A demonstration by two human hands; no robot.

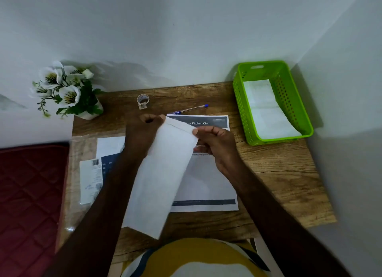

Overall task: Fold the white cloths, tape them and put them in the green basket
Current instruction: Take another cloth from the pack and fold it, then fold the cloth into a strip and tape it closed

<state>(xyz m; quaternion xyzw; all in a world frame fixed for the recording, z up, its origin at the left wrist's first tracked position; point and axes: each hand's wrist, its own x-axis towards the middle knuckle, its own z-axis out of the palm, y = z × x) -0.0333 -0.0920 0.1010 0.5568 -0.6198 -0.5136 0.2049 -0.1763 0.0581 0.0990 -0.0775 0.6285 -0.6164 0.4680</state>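
While the wooden table [289, 183] carries a printed sheet [206, 185], the white cloth [163, 173] hangs folded above it, left hand [142, 136] and right hand [217, 142] pinching its top corners; green basket [244, 111] at far right holds folded cloth, tape roll [142, 100] beyond hands.

Both hands, left hand [144, 130] and right hand [215, 144], raised (fingers pinched).
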